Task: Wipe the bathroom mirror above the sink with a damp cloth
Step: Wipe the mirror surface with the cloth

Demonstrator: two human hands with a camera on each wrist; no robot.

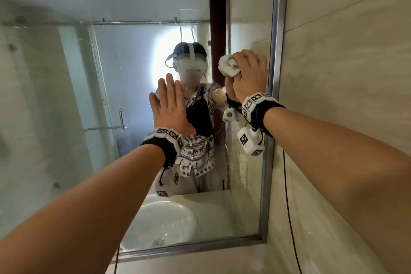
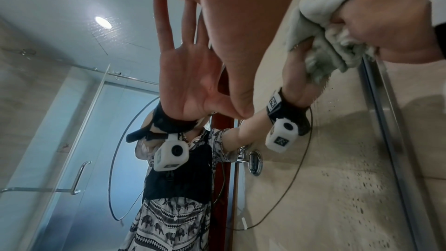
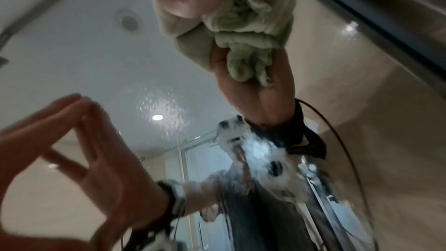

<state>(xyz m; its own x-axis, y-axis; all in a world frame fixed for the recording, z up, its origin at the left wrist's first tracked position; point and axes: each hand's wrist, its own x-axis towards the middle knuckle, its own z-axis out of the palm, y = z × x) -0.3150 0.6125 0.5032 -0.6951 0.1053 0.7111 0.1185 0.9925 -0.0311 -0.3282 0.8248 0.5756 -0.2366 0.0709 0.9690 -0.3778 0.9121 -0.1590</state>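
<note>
Pale green terry cloth (image 1: 229, 65), bunched into a wad, is gripped in the person's right hand (image 1: 249, 73), the fingers and thumb curled tightly around it. The hand presses the wad against the bathroom mirror (image 1: 111, 118) close to its right edge, just beside the brushed metal frame (image 1: 275, 51). Bunching the cloth likely gives a firm pad to push with, and the position suggests this strip of glass along the frame is the part being wiped. Droplets and streaks of water cling to the glass below the cloth, so that strip looks wet and not yet wiped dry

The left hand (image 1: 171, 104) is flat, fingers straight and close together, pointing up. Its fingertips meet their own reflection, so the hand rests on the glass, well to the left of the cloth and holding nothing. It probably steadies the person while they lean forward over the sink (image 1: 160, 218), whose white bowl shows only as a reflection near the bottom of the mirror

Each wrist wears a black band with a small white camera block. The reflection also shows the person in a patterned shirt and a headset, a glass shower screen with a chrome handle behind them, and round ceiling lights. Beige wall tiles (image 1: 344, 73) run to the right of the frame
</note>
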